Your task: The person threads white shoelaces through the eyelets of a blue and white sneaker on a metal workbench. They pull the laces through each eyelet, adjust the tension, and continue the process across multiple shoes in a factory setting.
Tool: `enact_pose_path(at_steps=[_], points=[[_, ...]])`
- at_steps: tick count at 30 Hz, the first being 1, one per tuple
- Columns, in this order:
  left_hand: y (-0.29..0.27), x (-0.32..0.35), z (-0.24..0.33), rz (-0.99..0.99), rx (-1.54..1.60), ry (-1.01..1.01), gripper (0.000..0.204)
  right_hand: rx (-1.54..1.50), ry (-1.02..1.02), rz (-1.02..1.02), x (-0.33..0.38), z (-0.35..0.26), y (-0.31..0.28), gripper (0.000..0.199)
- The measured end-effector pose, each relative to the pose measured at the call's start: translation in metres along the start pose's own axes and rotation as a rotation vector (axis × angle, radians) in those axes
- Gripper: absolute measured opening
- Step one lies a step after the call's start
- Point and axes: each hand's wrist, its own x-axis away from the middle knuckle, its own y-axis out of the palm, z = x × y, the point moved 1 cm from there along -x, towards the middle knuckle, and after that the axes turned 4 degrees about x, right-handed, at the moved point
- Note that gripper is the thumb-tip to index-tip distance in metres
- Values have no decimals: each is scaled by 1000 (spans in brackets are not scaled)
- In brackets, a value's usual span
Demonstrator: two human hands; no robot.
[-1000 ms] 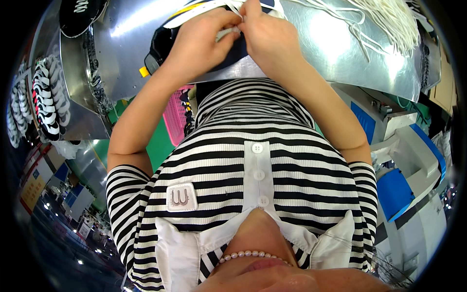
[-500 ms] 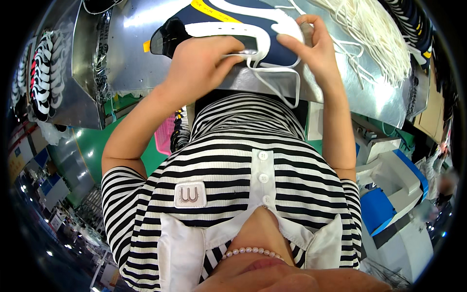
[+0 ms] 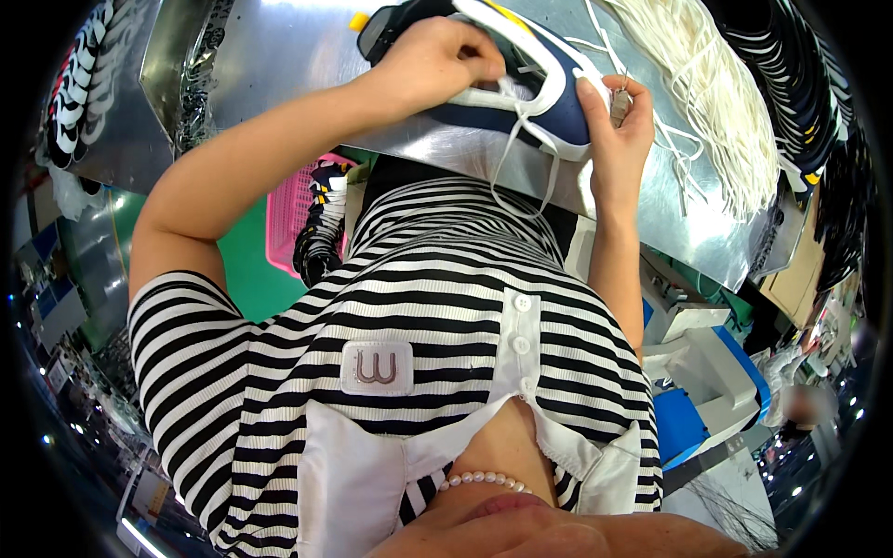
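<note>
Shoe [image 3: 521, 88] lies long axis L-R between both hands: left hand [image 3: 437, 60] clamped over top, right hand [image 3: 619, 126] pinching lace [image 3: 521, 158] at its right end.

Bare metal tabletop [image 3: 279, 65] lies open left of the navy shoe [image 3: 521, 84]; to its right a heap of white laces [image 3: 707, 84] crowds the surface, loose strands trailing close by the right hand [image 3: 619, 130]; stacked dark shoe uppers [image 3: 800, 84] wall the far right edge
</note>
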Motion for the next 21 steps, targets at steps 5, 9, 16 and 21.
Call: enact_pose_path(at_steps=[5, 9, 16, 21], points=[[11, -4, 0, 3, -146, 146, 17, 39, 105, -166, -8, 10, -10, 43], [15, -3, 2, 0, -85, 188, 18, 43, 92, -254, -1, 7, -11, 54], [-37, 14, 14, 243, -532, 526, 10, 47, 69, -298, -1, 10, -36, 50], [-173, 52, -2, 772, -543, 304, 18, -40, 134, -193, 4, 0, -71, 49]])
